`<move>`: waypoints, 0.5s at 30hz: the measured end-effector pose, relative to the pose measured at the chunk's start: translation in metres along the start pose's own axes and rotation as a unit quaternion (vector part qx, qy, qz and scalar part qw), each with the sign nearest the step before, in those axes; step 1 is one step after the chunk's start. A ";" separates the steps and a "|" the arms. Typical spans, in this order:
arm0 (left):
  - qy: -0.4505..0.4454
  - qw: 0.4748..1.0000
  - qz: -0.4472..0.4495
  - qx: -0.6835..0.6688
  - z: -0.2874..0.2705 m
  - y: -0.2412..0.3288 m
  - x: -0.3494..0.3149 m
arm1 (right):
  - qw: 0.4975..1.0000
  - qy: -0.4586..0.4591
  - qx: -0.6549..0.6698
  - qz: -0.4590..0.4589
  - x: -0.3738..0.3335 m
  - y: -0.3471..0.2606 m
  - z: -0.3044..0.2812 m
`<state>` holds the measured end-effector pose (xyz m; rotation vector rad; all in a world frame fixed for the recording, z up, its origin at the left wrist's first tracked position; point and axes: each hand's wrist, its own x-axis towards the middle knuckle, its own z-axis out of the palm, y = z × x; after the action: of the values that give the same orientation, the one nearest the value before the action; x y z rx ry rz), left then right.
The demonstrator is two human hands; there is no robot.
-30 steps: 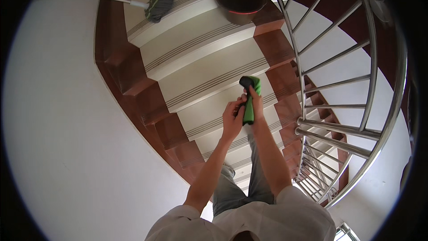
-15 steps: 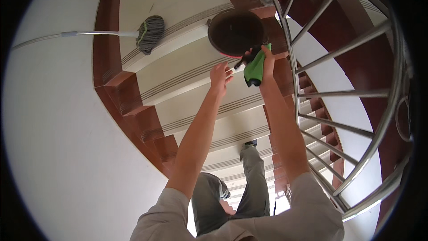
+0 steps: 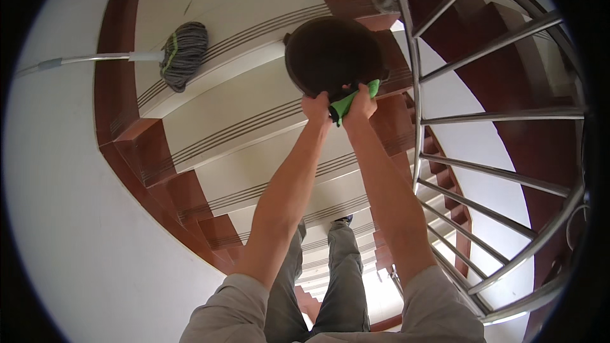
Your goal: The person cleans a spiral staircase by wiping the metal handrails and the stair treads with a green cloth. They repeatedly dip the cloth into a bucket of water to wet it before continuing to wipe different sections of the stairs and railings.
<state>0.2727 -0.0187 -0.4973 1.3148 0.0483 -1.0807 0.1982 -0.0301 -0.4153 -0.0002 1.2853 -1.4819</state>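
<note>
A green-and-black cloth [image 3: 344, 107], perhaps a glove, is bunched at the near rim of a dark round bucket [image 3: 333, 51]. My right hand [image 3: 362, 104] is closed around the cloth's right part, with a green end sticking out past the thumb. At the cloth's dark left end is my left hand [image 3: 316, 107], its fingers curled and closed against it. Both hands are close together over the bucket's near edge, and some fingertips are hidden. The bucket stands on an upper step; its inside is too dark to make out.
A mop [image 3: 183, 57] with a grey string head lies on the step to the left, its handle reaching the white wall [image 3: 57, 184]. Curved metal railings [image 3: 502, 116] run along the right. Pale stairs [image 3: 248, 128] with dark grooved edges and red-brown borders descend toward my legs.
My left hand has moved in to the cloth and closed. The right hand has shifted left and down with the cloth. The view has shifted, and my two legs are now closer together.
</note>
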 end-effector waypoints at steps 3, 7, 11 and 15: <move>-0.048 0.999 -0.003 -0.011 -0.009 0.003 -0.034 | 1.000 -0.002 0.002 0.007 -0.018 -0.011 -0.021; -0.081 0.995 -0.026 -0.052 -0.058 0.006 -0.092 | 0.997 -0.046 0.015 0.066 -0.071 -0.022 -0.075; -0.086 0.992 -0.063 0.063 -0.124 0.017 -0.165 | 0.973 -0.131 0.026 0.190 -0.127 -0.034 -0.151; -0.065 0.995 -0.075 0.023 -0.185 0.006 -0.235 | 0.957 -0.136 0.043 0.252 -0.188 -0.051 -0.210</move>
<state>0.2463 0.2682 -0.4159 1.2947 0.0250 -1.3007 0.1068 0.2339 -0.3524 0.1648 0.9098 -1.0515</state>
